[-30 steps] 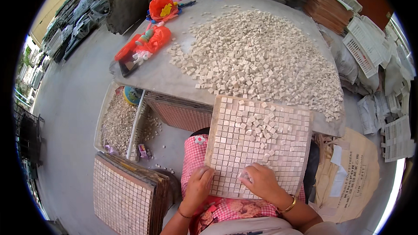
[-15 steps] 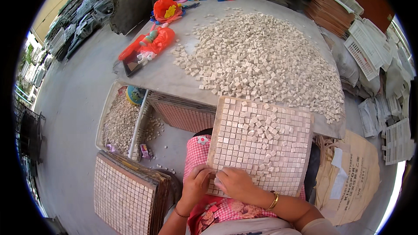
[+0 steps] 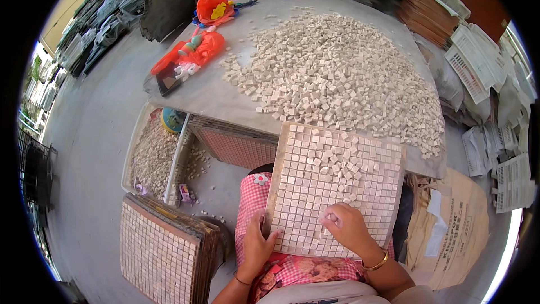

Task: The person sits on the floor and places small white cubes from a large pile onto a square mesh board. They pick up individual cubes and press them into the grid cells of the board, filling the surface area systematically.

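Both hands are on the tile board that leans from my lap up to the table edge. My left hand holds the lower left corner of the board, the fingers open and flat against its edge, the thumb on the face. My right hand lies on the lower middle of the board with the fingers curled in; I think they pinch small tiles, but I cannot tell for sure.

From the left: a stack of finished tile sheets stands on the floor beside my knee. Above it a white tray holds loose chips. On the table, orange plastic bags lie at the left part, and a big heap of small beige tiles covers the middle and right. Some loose tiles lie also on the upper part of the board. At the far right, a brown paper sack is on the floor.
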Demonstrator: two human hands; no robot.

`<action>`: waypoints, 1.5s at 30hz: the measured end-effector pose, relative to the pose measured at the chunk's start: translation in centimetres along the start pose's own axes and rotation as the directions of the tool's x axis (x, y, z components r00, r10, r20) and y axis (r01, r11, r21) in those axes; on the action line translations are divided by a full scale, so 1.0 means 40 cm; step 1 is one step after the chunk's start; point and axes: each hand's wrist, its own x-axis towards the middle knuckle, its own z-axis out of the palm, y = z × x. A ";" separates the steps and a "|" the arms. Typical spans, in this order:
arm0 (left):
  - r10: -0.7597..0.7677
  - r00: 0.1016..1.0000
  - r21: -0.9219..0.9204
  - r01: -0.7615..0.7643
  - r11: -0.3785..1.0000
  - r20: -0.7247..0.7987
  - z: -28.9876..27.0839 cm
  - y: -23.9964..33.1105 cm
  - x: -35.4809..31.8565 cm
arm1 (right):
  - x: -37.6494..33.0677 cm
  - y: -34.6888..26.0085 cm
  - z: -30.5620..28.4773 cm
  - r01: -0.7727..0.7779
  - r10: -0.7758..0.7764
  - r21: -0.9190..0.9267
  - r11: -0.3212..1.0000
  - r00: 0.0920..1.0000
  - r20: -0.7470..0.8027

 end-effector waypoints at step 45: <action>0.336 0.931 -0.017 -0.337 0.941 0.141 0.082 0.148 -0.007 | -0.007 0.095 0.008 0.219 -0.229 -0.141 0.966 0.972 -0.060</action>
